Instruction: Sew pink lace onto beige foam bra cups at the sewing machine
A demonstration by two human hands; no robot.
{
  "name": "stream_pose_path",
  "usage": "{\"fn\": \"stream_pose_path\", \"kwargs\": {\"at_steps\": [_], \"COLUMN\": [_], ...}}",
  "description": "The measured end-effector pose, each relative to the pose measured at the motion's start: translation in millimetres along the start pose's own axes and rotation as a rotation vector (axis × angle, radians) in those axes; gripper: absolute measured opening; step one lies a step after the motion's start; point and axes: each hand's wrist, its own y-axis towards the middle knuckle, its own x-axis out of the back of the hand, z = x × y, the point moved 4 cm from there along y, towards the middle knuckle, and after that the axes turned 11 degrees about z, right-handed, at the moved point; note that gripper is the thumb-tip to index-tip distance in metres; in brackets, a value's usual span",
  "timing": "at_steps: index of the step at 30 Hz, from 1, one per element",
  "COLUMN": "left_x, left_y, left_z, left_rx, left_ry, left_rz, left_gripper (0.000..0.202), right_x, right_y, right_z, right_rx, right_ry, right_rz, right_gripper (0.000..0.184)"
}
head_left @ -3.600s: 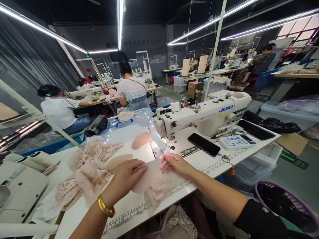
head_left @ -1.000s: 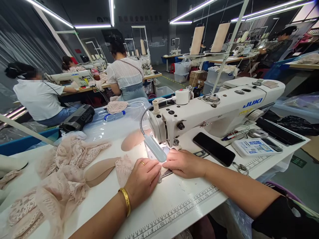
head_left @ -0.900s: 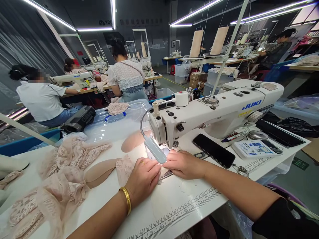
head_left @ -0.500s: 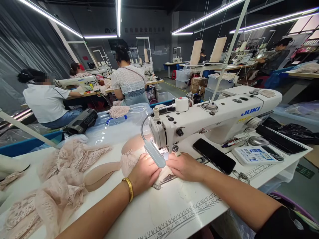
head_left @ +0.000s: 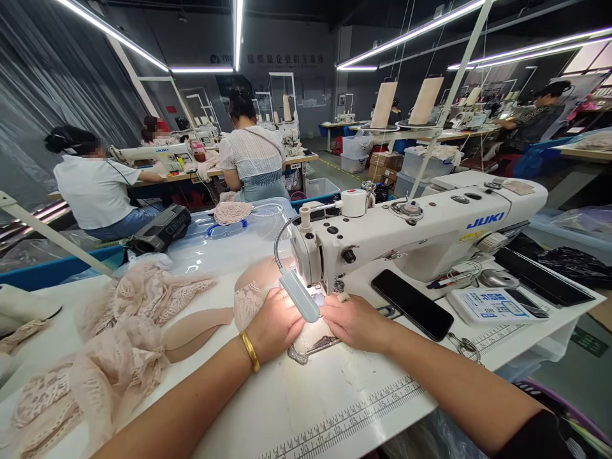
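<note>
A white sewing machine (head_left: 421, 223) stands on the worktable, its needle area lit by a small grey lamp (head_left: 300, 296) on a bendable neck. My left hand (head_left: 275, 324), a gold bangle at its wrist, is closed on beige lace fabric (head_left: 248, 294) left of the needle. The lamp head hides some of its fingertips. Right of the needle, my right hand (head_left: 356, 322) has its fingers bent and pressed together at the same fabric, close to the presser foot. The needle itself is hidden. A beige strip of this fabric trails left across the table.
Heaped beige lace (head_left: 115, 357) lies at left. Right of my hands are a black phone (head_left: 412, 304), a white-and-blue box (head_left: 492, 305) and small scissors (head_left: 465, 347). A clear plastic lid (head_left: 229, 239) lies behind; co-workers sit at machines beyond. A printed ruler (head_left: 354, 417) runs along the front edge.
The view has shifted slightly, so the scene sits a little further right. Both hands stay beside the needle, with the left hand drawn back very slightly.
</note>
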Motion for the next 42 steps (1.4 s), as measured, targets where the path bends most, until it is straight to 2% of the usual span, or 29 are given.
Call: {"fn": "stream_pose_path", "kwargs": {"at_steps": [4,8,12,14,16,19,21,23,25,27,28,29,30,31,32,33,35,36,37,38,40,42], "left_x": [3.8,2.4,0.0,2.4,6.5,13.7,18.9,26.5,35.7,35.6,29.2,16.5,2.7,-7.7,-13.9,-16.6,-16.0,-13.5,-10.6,-7.8,-3.9,-3.4], "left_y": [4.8,5.9,-7.4,-22.9,-43.1,-79.0,-105.2,-133.6,-161.4,-178.1,-178.9,-172.0,-163.7,-155.4,-147.5,-140.6,-132.4,-130.7,-129.1,-127.2,-121.6,-115.4], "left_z": [-1.0,1.0,4.3,-1.0,-12.0,-25.1,-23.4,-19.0,-23.9,-43.5,-57.4,-75.3,-95.2,-112.9,-123.5,-125.6,-116.0,-108.9,-102.8,-98.2,-94.8,-97.3], "left_rx": [0.078,0.134,0.163,0.177,0.154,0.139,0.262,0.489,0.710,0.811,0.806,0.756,0.726,0.710,0.704,0.700,0.709,0.724,0.741,0.755,0.752,0.730], "left_ry": [0.044,0.061,0.024,-0.006,-0.068,-0.219,-0.301,-0.352,-0.449,-0.724,-0.967,-1.306,-1.665,-1.967,-2.169,-2.263,-2.222,-2.141,-2.068,-2.014,-1.997,-2.074], "left_rz": [0.027,0.004,-0.043,-0.081,-0.117,-0.147,-0.148,-0.201,-0.384,-0.549,-0.562,-0.413,-0.244,-0.136,-0.150,-0.298,-0.672,-0.810,-0.879,-0.896,-0.832,-0.762], "left_gripper": [0.020,0.020,0.023,0.023,0.024,0.041,0.046,0.045,0.045,0.039,0.035,0.035,0.045,0.057,0.058,0.050,0.029,0.022,0.019,0.019,0.023,0.025], "right_x": [-0.4,-0.8,4.3,4.8,-1.1,-12.2,-14.8,-15.0,-14.1,-13.7,-14.1,-15.0,-16.7,-19.0,-21.7,-24.6,-30.2,-32.2,-33.3,-33.5,-31.7,-28.3], "right_y": [-0.6,-1.5,-3.5,-3.0,-0.8,3.4,4.9,4.5,3.1,1.7,0.7,-1.0,-3.6,-7.7,-13.3,-20.3,-36.6,-44.5,-51.2,-56.4,-61.3,-60.3], "right_z": [-0.4,-2.1,3.3,11.0,23.8,53.3,72.2,87.3,98.6,107.7,112.0,116.4,121.1,126.0,131.0,136.0,144.8,148.2,150.6,151.5,147.9,138.0], "right_rx": [0.008,0.050,0.065,0.011,-0.072,-0.147,-0.169,-0.196,-0.216,-0.220,-0.218,-0.212,-0.206,-0.202,-0.198,-0.196,-0.186,-0.169,-0.144,-0.120,-0.099,-0.146], "right_ry": [0.015,0.045,0.209,0.453,0.822,1.347,1.544,1.664,1.749,1.806,1.824,1.836,1.848,1.860,1.865,1.861,1.837,1.820,1.803,1.788,1.772,1.766], "right_rz": [-0.033,-0.094,-0.148,-0.122,-0.031,0.037,-0.031,-0.120,-0.204,-0.265,-0.289,-0.311,-0.328,-0.340,-0.347,-0.347,-0.305,-0.264,-0.219,-0.177,-0.149,-0.216], "right_gripper": [0.013,0.015,0.021,0.018,0.012,0.046,0.061,0.062,0.061,0.060,0.059,0.058,0.057,0.056,0.055,0.054,0.054,0.057,0.060,0.064,0.071,0.073]}}
